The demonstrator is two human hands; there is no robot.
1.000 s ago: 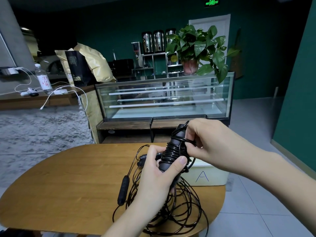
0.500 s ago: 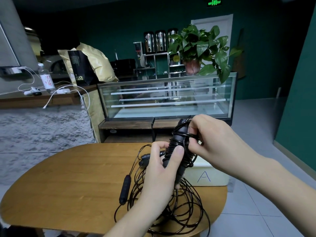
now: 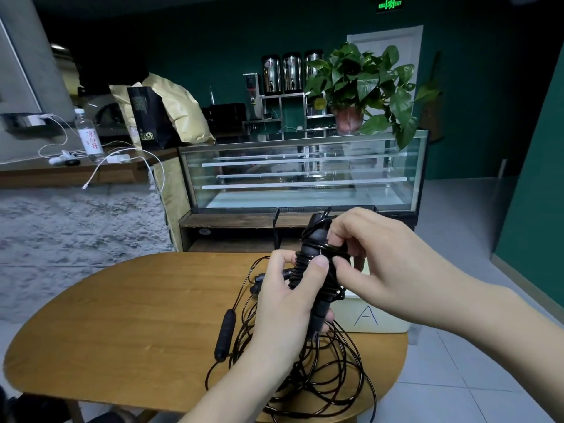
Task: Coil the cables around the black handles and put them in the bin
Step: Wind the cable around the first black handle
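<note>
My left hand (image 3: 287,303) grips an upright black handle (image 3: 314,239) above the round wooden table (image 3: 122,325), thumb pressed on the turns of black cable wound around it. My right hand (image 3: 375,257) pinches the cable at the handle's upper right side. A loose heap of black cable (image 3: 323,380) lies on the table below the hands. Another black handle (image 3: 225,335) lies flat to the left of the heap. The white bin marked "A" (image 3: 372,319) stands just behind my right forearm, partly hidden.
The table's right edge drops to a tiled floor (image 3: 476,377). Behind the table stands a glass display case (image 3: 302,172) with a potted plant (image 3: 363,87) on top. A counter at the left carries a water bottle (image 3: 88,135) and white chargers.
My right hand has carried the cable around the handle's top and down to its right side. My left thumb has slid higher on the coil. The handle stays upright.
</note>
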